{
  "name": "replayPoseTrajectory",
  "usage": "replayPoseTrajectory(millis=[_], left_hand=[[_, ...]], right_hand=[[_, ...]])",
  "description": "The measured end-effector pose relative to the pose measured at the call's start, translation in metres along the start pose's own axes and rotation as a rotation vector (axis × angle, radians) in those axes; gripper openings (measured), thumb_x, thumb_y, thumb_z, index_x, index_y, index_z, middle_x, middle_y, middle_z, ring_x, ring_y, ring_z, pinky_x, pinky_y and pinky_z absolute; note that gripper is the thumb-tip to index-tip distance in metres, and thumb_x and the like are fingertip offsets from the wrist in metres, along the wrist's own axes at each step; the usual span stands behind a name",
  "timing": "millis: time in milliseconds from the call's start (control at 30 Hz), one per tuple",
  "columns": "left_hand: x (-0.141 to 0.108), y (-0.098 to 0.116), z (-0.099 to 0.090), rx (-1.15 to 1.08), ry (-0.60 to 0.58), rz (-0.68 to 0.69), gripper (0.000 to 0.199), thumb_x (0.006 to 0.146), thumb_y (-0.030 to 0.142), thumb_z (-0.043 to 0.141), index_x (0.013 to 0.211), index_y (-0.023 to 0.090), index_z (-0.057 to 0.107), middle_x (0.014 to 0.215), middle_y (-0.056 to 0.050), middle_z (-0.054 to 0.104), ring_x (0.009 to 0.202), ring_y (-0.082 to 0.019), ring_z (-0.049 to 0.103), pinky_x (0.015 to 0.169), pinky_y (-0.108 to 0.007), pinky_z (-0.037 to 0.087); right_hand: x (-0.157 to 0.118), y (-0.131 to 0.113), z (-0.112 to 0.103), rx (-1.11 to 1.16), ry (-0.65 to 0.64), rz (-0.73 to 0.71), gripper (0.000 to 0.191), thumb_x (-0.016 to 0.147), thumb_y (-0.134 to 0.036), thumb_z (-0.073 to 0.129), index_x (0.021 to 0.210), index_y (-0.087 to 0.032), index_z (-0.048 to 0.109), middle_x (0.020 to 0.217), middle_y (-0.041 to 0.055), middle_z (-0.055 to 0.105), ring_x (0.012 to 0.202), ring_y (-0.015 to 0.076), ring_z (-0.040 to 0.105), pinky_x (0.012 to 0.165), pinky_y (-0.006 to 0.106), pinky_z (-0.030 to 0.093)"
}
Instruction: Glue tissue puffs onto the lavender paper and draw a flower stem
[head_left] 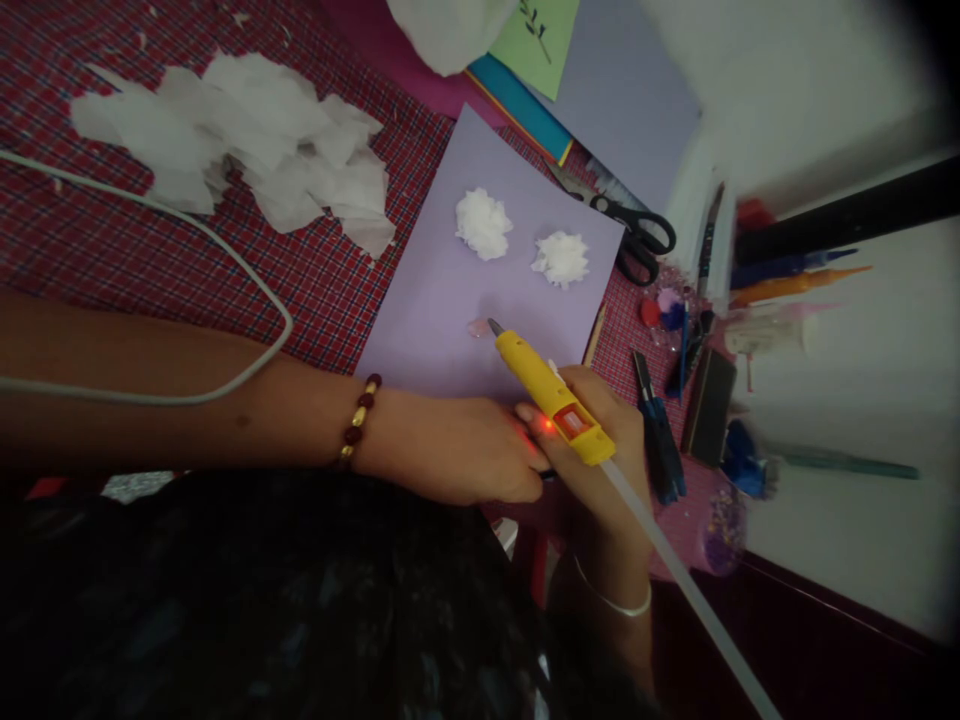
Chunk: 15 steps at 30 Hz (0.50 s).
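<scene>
Dark clothing (300,600) fills the foreground; the right hand (619,440) has its fingers around a yellow glue gun (529,370), tip above purple paper (427,320). Whether the left hand (465,450) grips anything cannot be told.

In view are one left hand (465,450), one right hand (624,440), one yellow glue gun (546,388), one translucent rod (675,570), two white paper puffs (484,223), two lilac sheets (435,320), one beaded bracelet (353,434) and one box cutter (658,440)
</scene>
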<state>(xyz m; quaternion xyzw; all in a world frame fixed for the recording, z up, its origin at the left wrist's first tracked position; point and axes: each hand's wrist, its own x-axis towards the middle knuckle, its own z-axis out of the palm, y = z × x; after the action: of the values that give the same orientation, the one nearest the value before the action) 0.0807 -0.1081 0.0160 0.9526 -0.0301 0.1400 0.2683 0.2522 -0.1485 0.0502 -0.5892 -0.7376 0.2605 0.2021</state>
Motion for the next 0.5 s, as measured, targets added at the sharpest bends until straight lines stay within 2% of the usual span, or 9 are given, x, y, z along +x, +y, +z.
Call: replayPoseTrajectory(millis=[200,367,500], left_hand=[[-0.0006,0.0002,0.0006,-0.009,0.022,0.002,0.012,0.089,0.014,0.06,0.079,0.018,0.065,0.091,0.0,0.069,0.081,-0.015,0.063,0.065,-0.03,0.043],[-0.0027,0.0001,0.0041,-0.011,0.084,0.017,0.011,0.088,0.013,0.061,0.079,0.018,0.064,0.089,-0.001,0.069,0.083,-0.016,0.063,0.069,-0.029,0.044],[-0.0017,-0.0003,0.0041,-0.005,0.049,0.017,0.013,0.091,0.014,0.057,0.08,0.018,0.063,0.093,-0.001,0.068,0.087,-0.016,0.063,0.073,-0.028,0.045]], right_hand=[[0.001,0.0,-0.0002,-0.006,0.008,-0.004,0.013,0.084,-0.03,0.069,0.092,-0.026,0.06,0.081,-0.0015,0.062,0.067,0.0152,0.06,0.059,0.028,0.047],[0.0016,-0.0002,0.0002,0.003,-0.012,0.013,0.013,0.085,-0.031,0.068,0.093,-0.026,0.059,0.081,-0.0012,0.061,0.068,0.0158,0.059,0.06,0.029,0.047],[0.0013,-0.0002,-0.0005,0.002,-0.013,0.024,0.013,0.085,-0.03,0.069,0.092,-0.025,0.06,0.082,-0.0008,0.062,0.069,0.015,0.06,0.06,0.028,0.047]])
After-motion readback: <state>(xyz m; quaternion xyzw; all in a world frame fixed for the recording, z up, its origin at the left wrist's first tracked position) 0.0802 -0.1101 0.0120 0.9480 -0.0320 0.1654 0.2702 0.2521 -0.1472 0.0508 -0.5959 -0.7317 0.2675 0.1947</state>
